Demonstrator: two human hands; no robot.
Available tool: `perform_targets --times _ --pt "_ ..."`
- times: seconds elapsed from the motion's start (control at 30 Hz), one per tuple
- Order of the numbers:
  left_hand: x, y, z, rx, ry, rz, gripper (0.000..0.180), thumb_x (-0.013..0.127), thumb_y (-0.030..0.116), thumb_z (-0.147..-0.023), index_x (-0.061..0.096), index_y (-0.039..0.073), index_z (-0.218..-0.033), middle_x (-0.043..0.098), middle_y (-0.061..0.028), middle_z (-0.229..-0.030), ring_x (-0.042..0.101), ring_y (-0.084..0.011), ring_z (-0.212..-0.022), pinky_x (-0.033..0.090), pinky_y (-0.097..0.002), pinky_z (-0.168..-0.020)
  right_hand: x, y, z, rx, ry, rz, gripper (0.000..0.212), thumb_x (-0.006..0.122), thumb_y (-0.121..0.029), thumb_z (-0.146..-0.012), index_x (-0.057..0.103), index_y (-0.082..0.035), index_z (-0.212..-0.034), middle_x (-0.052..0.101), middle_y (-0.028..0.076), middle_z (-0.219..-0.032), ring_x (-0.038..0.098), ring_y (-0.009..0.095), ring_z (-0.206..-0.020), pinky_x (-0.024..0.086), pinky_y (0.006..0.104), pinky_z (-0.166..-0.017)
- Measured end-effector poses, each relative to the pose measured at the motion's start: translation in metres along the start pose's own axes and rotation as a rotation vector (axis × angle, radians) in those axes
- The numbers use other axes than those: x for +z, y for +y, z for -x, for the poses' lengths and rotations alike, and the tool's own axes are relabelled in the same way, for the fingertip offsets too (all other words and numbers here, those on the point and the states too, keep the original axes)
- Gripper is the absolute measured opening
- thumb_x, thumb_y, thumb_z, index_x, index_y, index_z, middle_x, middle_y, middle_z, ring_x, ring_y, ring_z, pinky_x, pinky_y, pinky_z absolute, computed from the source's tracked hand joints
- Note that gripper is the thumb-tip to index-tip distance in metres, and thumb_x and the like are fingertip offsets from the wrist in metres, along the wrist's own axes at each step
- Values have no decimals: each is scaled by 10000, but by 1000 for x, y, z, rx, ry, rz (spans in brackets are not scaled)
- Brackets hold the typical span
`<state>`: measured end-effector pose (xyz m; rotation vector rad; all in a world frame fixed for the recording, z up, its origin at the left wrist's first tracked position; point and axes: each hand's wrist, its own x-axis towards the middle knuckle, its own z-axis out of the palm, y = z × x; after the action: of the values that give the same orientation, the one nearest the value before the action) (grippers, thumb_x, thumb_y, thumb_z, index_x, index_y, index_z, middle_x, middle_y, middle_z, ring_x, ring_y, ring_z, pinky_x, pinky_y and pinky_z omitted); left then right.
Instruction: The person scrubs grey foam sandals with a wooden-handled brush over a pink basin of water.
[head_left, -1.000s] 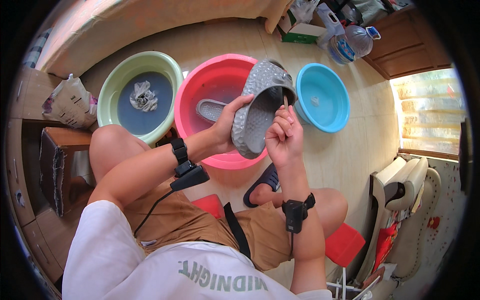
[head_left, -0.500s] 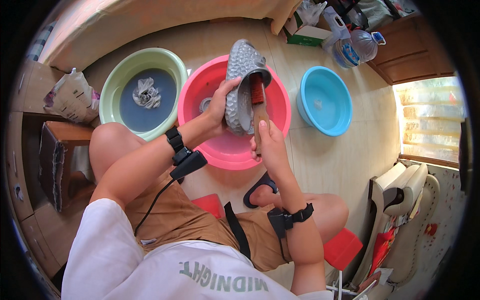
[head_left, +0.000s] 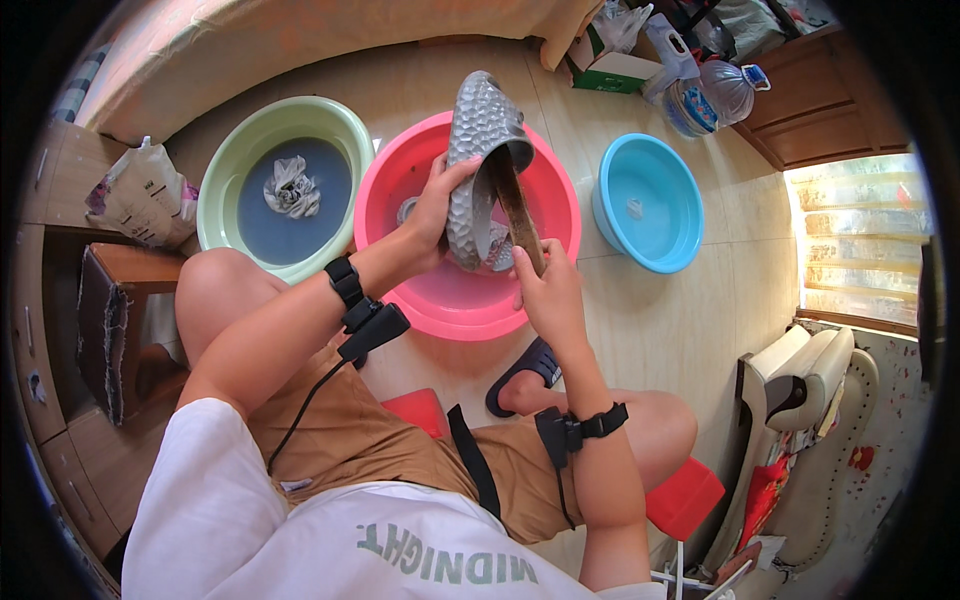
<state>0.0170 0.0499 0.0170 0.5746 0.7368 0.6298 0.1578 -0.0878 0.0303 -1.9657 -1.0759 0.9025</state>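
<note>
Both hands busy over pink basin (head_left: 560, 190): left hand (head_left: 437, 208) gripped light, slippery slipper (head_left: 478, 150) mid-sole; right hand (head_left: 548, 295) fingers closed around brush (head_left: 515, 205).

Pale tiled floor (head_left: 690, 330); three basins in a row on it: green basin (head_left: 222, 160) at left, holding dark water and a crumpled rag (head_left: 291, 187); pink basin (head_left: 560, 215) in the middle, just beside it; blue basin (head_left: 655, 210) at right, set apart; beyond, near the far wall, a green-and-white box (head_left: 615, 70) and a clear water jug (head_left: 715, 95); nearer, a dark slipper (head_left: 520, 368); red stool (head_left: 685, 495).
</note>
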Motion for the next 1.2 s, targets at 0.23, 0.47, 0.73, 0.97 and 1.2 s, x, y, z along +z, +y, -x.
perform_targets --times 0.23,0.47,0.73,0.97,1.2 --pt "10 -6 8 148 -14 -59 647 641 323 -932 295 140 -1447 506 -110 -1243 586 -205 -1073 533 -396 -875 2 5 -7 239 -149 -463 324 473 -300 -1066 565 -18 -936 518 3 -622 455 81 -470 357 263 -431" --pt "15 -20 24 34 -55 31 605 637 286 -931 270 150 -1391 505 -128 -1179 637 -246 -938 562 -383 -761 8 0 -20 248 -27 -349 370 456 -287 -1070 591 -9 -866 541 13 -625 501 99 -501 403 277 -479" --pt "27 -22 33 6 -54 12 607 634 300 -932 264 146 -1388 513 -131 -1169 625 -219 -949 560 -384 -786 14 9 -25 198 11 -412 402 453 -296 -1069 596 2 -841 559 21 -622 527 111 -515 422 293 -500" --pt "26 -13 32 42 -89 22 594 621 295 -933 288 134 -1397 511 -144 -1174 626 -224 -901 565 -389 -760 11 5 -25 202 28 -406 433 446 -318 -1068 600 -6 -810 551 16 -599 543 110 -517 432 288 -496" --pt "19 -9 32 127 -82 65 556 608 292 -943 309 123 -1380 497 -140 -1175 628 -237 -846 569 -386 -707 22 0 5 221 -17 -467 449 443 -339 -1072 582 -15 -793 526 16 -582 471 103 -443 386 279 -431"
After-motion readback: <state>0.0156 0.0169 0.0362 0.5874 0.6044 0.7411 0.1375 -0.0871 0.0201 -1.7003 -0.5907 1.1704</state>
